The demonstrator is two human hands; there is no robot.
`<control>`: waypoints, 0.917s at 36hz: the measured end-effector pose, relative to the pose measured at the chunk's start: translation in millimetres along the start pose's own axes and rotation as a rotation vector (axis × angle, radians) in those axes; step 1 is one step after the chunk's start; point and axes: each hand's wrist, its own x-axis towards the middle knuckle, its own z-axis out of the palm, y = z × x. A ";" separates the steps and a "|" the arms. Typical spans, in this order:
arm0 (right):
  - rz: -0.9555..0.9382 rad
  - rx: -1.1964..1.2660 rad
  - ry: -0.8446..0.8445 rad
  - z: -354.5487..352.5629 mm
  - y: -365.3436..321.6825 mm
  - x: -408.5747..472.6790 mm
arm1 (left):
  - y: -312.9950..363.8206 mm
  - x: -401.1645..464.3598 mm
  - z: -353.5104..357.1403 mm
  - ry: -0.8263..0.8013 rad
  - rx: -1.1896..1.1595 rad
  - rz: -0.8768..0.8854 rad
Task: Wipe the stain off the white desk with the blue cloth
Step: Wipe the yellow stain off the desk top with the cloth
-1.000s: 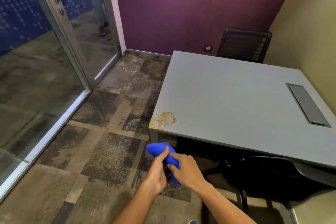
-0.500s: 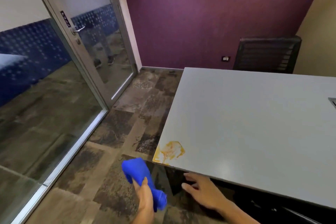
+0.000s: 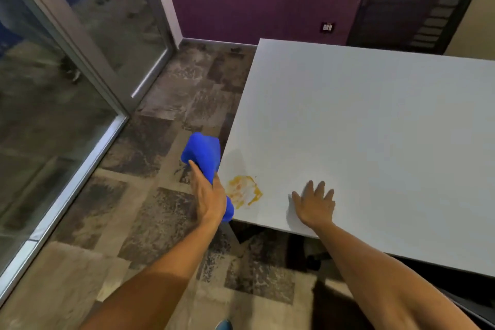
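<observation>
Now stain [image 3: 244, 191] lies between left hand [image 3: 208, 193] gripping blue cloth [image 3: 203, 155] and flat, open right hand [image 3: 316, 205].

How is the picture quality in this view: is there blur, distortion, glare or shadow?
Head view: wide-angle bending curves the door frame; the glass reflects the floor; the chair and cloth look soft; a faint shadow lies on the desk beside the right hand; the stain is clear.
</observation>
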 end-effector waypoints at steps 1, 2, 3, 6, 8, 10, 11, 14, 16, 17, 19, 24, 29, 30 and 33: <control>0.010 0.006 -0.017 5.5 -2.6 3.4 | 0.3 2.4 5.3 -0.033 0.023 0.030; 0.017 0.014 -0.026 10.5 -5.2 5.8 | 0.2 4.0 10.6 -0.068 0.049 0.057; 0.023 0.021 -0.030 15.8 -6.7 7.9 | 0.1 4.8 16.2 -0.102 0.078 0.081; 0.033 0.008 -0.041 27.0 -4.2 14.7 | 0.0 2.5 34.5 -0.187 0.149 0.124; 0.048 0.003 -0.077 27.7 -1.3 19.1 | 2.5 -0.1 46.7 -0.226 0.171 0.125; 0.056 0.004 -0.114 25.4 -0.8 23.5 | 7.2 -1.7 59.6 -0.256 0.200 0.142; 0.057 0.004 -0.128 24.8 -1.1 25.3 | 10.4 -1.7 65.4 -0.265 0.229 0.173; 0.067 -0.004 -0.141 24.6 -3.1 27.3 | 18.0 4.2 80.3 -0.271 0.386 0.398; 0.073 -0.016 -0.164 23.9 -3.2 28.1 | 21.6 12.2 86.9 -0.256 0.517 0.587; 0.075 -0.016 -0.189 22.6 -2.8 29.0 | 24.4 16.6 89.4 -0.237 0.576 0.674; 0.072 -0.014 -0.237 19.3 -1.3 31.9 | 28.8 27.1 92.3 -0.243 0.691 0.805; 0.051 -0.009 -0.277 15.7 -0.4 32.2 | -6.9 53.9 90.7 -0.925 1.117 0.982; 0.043 -0.015 -0.299 13.0 0.1 29.5 | -26.2 64.8 73.2 -0.997 1.041 1.076; 0.044 -0.013 -0.300 11.6 -0.5 29.3 | -24.8 65.8 74.9 -0.936 1.022 1.146; 0.046 -0.002 -0.306 6.4 -3.2 30.4 | -18.7 70.0 89.7 -0.853 1.040 1.345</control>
